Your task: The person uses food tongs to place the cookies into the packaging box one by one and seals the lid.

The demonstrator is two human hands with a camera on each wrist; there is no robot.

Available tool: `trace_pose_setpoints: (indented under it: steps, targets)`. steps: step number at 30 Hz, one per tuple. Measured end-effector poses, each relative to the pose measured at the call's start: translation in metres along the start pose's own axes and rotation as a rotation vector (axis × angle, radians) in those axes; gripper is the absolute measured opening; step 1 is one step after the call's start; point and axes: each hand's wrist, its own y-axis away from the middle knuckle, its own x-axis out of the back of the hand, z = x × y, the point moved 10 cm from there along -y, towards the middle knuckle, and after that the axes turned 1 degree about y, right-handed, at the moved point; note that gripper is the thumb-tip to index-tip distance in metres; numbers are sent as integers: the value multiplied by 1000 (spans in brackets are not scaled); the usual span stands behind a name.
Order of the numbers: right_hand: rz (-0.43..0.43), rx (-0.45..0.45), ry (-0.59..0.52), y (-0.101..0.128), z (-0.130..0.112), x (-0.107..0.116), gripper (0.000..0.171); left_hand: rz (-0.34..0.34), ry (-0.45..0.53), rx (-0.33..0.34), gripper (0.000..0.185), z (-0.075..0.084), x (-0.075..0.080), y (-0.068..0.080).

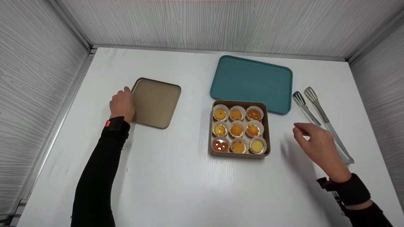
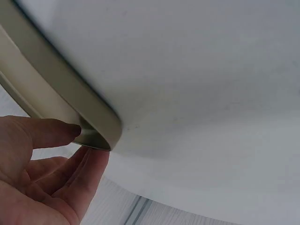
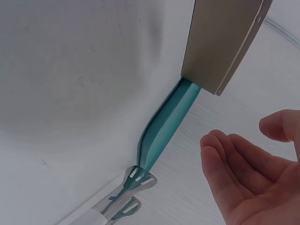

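On a white table inside a pale wood-grain enclosure, a person's left hand rested at the left edge of an upturned tan lid, thumb and fingers relaxed and touching its rim at a rounded corner, as the left wrist view showed. To the right of the lid, well apart from it, sat an open tan box holding nine small tarts in white paper cups, three rows of three. Behind the box, its near edge just beside the box's back wall, lay a teal tray. Farther right, the right hand hovered with fingers loosely spread, holding nothing, between the box and a pair of metal tongs lying just beside it.
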Motion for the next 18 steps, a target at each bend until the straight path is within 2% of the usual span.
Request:
trace_pose_setpoints:
  steps: [5,9,13,16,18]
  targets:
    - [-2,-4,-5,0,2,-2,21,-29,0,1,18,-3,1,2]
    - [-6,-19,-12,-1,5,-3,21,-102,78,12,17,-6,6,5]
    - [11,-27,-11,-1,7,0,21,-214,249,51,27,-13,10,9]
    - [37,-36,-7,-1,8,4,20,-324,480,117,46,-19,10,15]
    - [50,-47,-12,-2,10,6,20,-374,652,163,56,-22,10,18]
